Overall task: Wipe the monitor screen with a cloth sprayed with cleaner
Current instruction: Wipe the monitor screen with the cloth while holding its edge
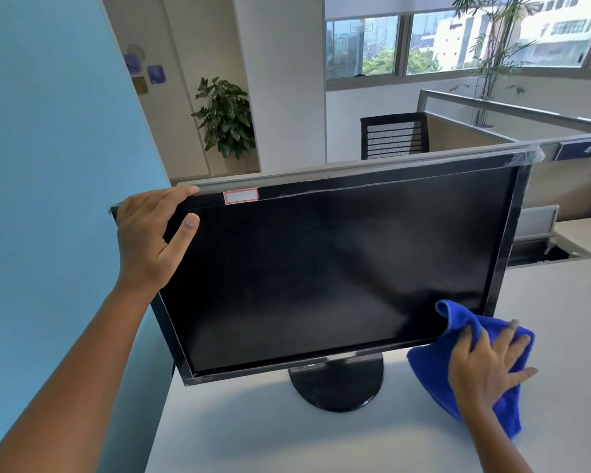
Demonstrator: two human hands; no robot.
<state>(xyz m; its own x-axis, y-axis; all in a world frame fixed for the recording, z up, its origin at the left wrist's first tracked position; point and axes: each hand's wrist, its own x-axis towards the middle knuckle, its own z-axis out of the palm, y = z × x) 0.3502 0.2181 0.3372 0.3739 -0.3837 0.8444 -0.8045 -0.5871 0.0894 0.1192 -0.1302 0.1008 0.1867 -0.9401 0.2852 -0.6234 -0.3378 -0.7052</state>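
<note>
- The black flat-panel monitor [321, 268] stands upright on its round black stand [335, 387] on the white desk [253, 438].
- The left hand [147, 240] clasps the monitor's upper-left corner, fingers over the top edge, thumb on the screen.
- The right hand [488, 367], fingers spread flat, presses the blue microfibre cloth [427, 367] against the screen's lower-right corner.

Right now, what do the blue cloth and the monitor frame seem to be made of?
Cloth: likely microfibre, matte; fuzzy pile, soft folds. Monitor frame: probably glossy black plastic under clear film; shiny wrinkles at the top right corner.
</note>
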